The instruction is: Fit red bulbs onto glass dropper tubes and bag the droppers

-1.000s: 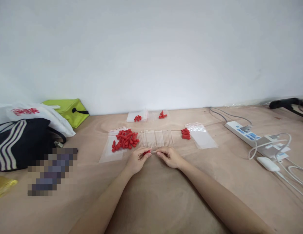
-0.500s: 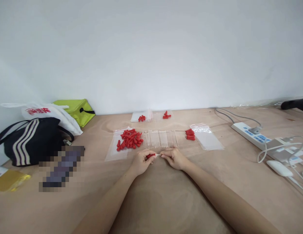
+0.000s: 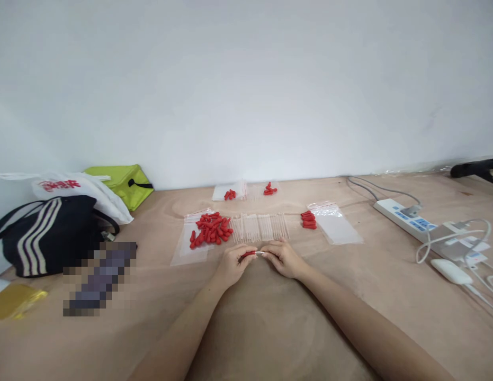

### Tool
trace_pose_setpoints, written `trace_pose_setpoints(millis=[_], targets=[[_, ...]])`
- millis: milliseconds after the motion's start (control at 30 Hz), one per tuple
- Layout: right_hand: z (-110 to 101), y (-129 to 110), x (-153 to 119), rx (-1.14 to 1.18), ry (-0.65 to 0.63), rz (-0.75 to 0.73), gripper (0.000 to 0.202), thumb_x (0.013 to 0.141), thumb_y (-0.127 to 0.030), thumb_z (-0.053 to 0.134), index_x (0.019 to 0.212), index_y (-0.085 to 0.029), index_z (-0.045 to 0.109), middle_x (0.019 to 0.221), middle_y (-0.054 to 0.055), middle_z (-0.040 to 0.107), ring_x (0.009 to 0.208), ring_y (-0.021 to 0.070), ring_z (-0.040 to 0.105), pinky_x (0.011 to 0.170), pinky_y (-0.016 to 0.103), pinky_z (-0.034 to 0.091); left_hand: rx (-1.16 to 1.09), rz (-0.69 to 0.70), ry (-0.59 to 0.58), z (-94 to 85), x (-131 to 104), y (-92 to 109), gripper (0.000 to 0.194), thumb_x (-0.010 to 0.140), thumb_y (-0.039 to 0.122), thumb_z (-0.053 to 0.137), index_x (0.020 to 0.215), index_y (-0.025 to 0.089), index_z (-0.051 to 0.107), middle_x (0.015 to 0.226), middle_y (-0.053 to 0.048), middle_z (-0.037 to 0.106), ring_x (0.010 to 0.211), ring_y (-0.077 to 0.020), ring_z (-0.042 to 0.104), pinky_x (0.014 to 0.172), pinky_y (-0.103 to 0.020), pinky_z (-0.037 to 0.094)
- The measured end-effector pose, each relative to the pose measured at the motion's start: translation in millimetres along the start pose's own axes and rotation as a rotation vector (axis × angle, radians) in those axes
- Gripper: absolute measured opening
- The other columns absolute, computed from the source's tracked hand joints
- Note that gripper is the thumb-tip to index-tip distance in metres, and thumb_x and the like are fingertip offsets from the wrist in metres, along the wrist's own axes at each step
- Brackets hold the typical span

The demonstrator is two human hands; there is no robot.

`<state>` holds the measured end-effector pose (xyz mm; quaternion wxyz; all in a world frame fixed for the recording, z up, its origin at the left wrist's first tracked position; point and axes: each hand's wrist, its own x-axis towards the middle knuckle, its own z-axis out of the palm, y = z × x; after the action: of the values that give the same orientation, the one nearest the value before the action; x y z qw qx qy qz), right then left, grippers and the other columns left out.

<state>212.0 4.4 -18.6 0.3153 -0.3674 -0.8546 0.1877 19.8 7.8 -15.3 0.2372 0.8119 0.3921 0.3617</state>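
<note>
Over the table's middle my hands meet, fingertips close together. My left hand [image 3: 233, 264] is closed around a red rubber bulb [image 3: 248, 254]. Between finger and thumb, my right hand [image 3: 285, 259] pinches a thin clear tube [image 3: 259, 253], whose other end meets the bulb; how far it sits inside cannot be made out. Just beyond lies a row of thin clear tubes [image 3: 259, 227]. To its left, a pile of red rubber bulbs [image 3: 211, 228] rests on a clear zip bag [image 3: 181, 256]. At its right are several more red bulbs [image 3: 308, 219], beside a stack of zip bags [image 3: 339, 227].
Near the wall, small groups of red bulbs [image 3: 230, 195] lie on bags. At left stand a black striped bag [image 3: 67, 233], a white plastic bag [image 3: 107, 193] and a green bag [image 3: 125, 180]. A power strip [image 3: 403, 217] with cables and a white charger [image 3: 450, 271] occupy the right.
The hands stay nearly in place, the left fingers shifting slightly right along the bulb and tube. The view has tilted and shifted a little.
</note>
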Motion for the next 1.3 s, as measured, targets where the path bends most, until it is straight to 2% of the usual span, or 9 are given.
trace_pose_setpoints(millis=[67,167,300,500,800,967,1133,1300], targets=[[0.5,-0.9,-0.6,0.037,0.039,0.018,0.022,0.088,-0.027,0.038,0.091,-0.019,0.058,0.085,0.004,0.064,0.079,0.0137,0.056,0.074,0.028,0.034,-0.007,-0.041,0.05,-0.7,0.3,-0.6,0.016,0.078,0.021,0.055,0.092,0.018,0.063,0.087,-0.004,0.067,0.078,-0.0168,0.061,0.07,-0.027,0.047],[1.7,0.2,-1.8,0.029,0.092,0.029,0.021,0.087,-0.028,0.04,0.089,-0.018,0.058,0.082,0.005,0.063,0.078,0.0145,0.055,0.073,0.028,0.037,0.025,-0.079,0.055,-4.0,0.5,-0.8,0.02,0.076,0.02,0.058,0.095,0.018,0.062,0.087,-0.004,0.067,0.078,-0.0172,0.06,0.07,-0.029,0.047],[2.8,2.8,-2.3,-0.031,0.103,0.02,0.021,0.087,-0.026,0.039,0.084,-0.019,0.059,0.078,0.004,0.062,0.076,0.0149,0.055,0.072,0.029,0.037,0.086,-0.033,0.042,-7.6,1.2,0.1,0.01,0.076,0.023,0.06,0.082,0.019,0.065,0.075,-0.002,0.066,0.073,-0.0169,0.057,0.069,-0.029,0.045],[3.4,2.8,-1.9,-0.065,0.088,0.005,0.024,0.088,-0.025,0.036,0.08,-0.018,0.058,0.073,0.004,0.06,0.071,0.0143,0.054,0.069,0.029,0.035,0.132,-0.012,0.004,-6.2,4.8,6.5,0.009,0.077,0.022,0.057,0.076,0.019,0.065,0.07,-0.002,0.064,0.07,-0.0169,0.055,0.07,-0.031,0.041],[5.8,4.7,-2.8,-0.111,0.069,0.013,0.026,0.088,-0.025,0.036,0.077,-0.018,0.059,0.071,0.004,0.06,0.067,0.014,0.053,0.067,0.029,0.032,0.202,0.007,-0.102,-5.0,7.0,12.6,0.011,0.079,0.022,0.053,0.074,0.019,0.063,0.073,-0.002,0.065,0.073,-0.0178,0.055,0.07,-0.031,0.036],[4.5,4.8,-1.8,-0.087,0.052,0.021,0.025,0.088,-0.025,0.037,0.078,-0.018,0.059,0.072,0.003,0.061,0.068,0.0139,0.054,0.069,0.029,0.032,0.178,-0.001,-0.089,-4.4,8.4,13.4,0.01,0.078,0.022,0.054,0.074,0.019,0.063,0.074,-0.003,0.065,0.073,-0.0181,0.055,0.07,-0.031,0.037],[3.4,4.2,-1.2,-0.074,0.057,0.046,0.023,0.088,-0.028,0.039,0.084,-0.019,0.06,0.079,0.004,0.062,0.077,0.0149,0.054,0.071,0.029,0.032,0.182,-0.045,-0.018,-5.4,5.9,9.1,0.009,0.077,0.025,0.057,0.08,0.021,0.064,0.078,-0.002,0.066,0.077,-0.0188,0.054,0.073,-0.033,0.038],[-0.9,0.7,-3.3,-0.273,0.088,0.04,0.02,0.085,-0.029,0.044,0.088,-0.022,0.063,0.081,0.006,0.061,0.08,0.0178,0.048,0.071,0.032,0.027,0.158,-0.039,0.01,-6.1,3.0,2.5,0.011,0.077,0.023,0.058,0.084,0.022,0.065,0.08,-0.002,0.065,0.079,-0.0188,0.054,0.075,-0.033,0.04]])
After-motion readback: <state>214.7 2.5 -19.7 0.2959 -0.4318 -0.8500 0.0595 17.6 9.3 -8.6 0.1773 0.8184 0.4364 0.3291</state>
